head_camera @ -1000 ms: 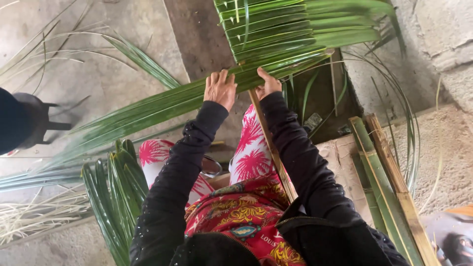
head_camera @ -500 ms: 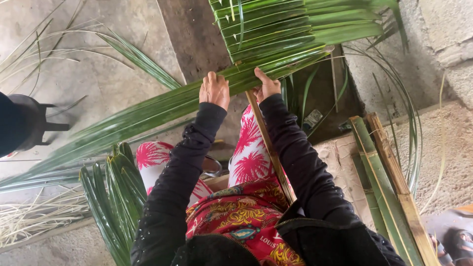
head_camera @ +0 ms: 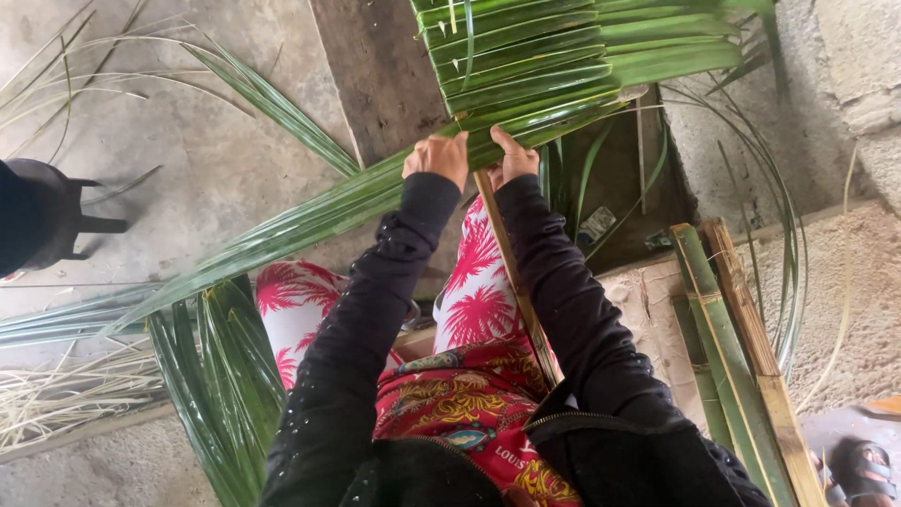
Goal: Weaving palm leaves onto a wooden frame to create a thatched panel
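From above, both hands meet on a long palm leaf (head_camera: 310,214) that runs slantwise away to the left of the fingers. The left hand (head_camera: 437,158) curls its fingers over the leaf, pinching it; the right hand (head_camera: 511,160) presses it with thumb up, just beside a thin bamboo stick (head_camera: 514,272) running down under the wrists. Above the fingers sits a panel of folded leaves (head_camera: 544,56). A loose leaf bundle (head_camera: 221,376) lies below left. It looks like the folding step; the next move calls for a tight crease against the stick
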